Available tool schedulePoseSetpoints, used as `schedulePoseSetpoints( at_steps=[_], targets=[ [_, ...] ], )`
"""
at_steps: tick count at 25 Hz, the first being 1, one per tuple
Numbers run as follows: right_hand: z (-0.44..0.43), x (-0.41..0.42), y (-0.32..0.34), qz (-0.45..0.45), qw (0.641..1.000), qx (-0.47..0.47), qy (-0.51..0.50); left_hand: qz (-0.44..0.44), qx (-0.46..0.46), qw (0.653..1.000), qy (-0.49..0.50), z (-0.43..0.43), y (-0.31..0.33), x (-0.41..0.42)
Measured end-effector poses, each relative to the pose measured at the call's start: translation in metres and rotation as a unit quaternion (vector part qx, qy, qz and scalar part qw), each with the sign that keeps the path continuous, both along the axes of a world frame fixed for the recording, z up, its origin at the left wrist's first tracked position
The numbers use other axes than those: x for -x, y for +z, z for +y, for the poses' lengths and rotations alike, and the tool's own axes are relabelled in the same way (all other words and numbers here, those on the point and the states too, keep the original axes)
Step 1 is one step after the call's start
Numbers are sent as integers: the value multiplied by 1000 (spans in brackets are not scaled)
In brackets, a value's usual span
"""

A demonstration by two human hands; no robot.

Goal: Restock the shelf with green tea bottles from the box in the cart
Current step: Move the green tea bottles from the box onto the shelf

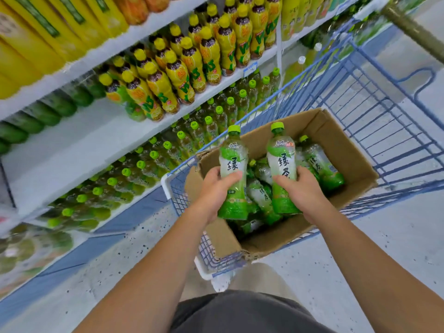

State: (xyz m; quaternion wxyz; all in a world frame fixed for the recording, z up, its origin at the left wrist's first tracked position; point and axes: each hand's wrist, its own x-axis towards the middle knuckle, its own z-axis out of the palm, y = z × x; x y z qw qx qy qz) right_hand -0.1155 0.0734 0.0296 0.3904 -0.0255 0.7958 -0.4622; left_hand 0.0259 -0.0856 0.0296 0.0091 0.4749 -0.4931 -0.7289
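Observation:
My left hand grips a green tea bottle by its middle, upright above the open cardboard box. My right hand grips a second green tea bottle the same way, just to the right of the first. Several more green tea bottles lie inside the box, which sits in the blue wire cart. To the left, the low shelf holds rows of green-capped tea bottles.
Above the green tea row, a white shelf carries yellow lemon tea bottles on its right part. Higher shelves hold more yellow bottles. Speckled grey floor lies between me and the shelving. The cart stands close to the shelf.

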Motion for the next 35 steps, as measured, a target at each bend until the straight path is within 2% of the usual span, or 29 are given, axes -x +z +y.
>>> schedulePoseSetpoints(
  at_steps=[5,8,13,23,31,35],
  targets=[
    [-41,-52,30,41,998,11,45,10,76,997,-10,-31,33,-66],
    [-72,-91,44,73,995,1,75,-3,129,992,12,-54,46,-117],
    [-132,-178,64,119,980,3,157,-4,165,984,65,-96,58,-218],
    [-253,-348,75,118,962,24,246,-27,243,963,110,-193,70,-410],
    [-346,-391,80,116,933,34,339,-47,267,939,209,-241,73,-468],
    [-399,-387,69,98,916,34,389,-97,271,922,258,-269,61,-467]
  ],
)
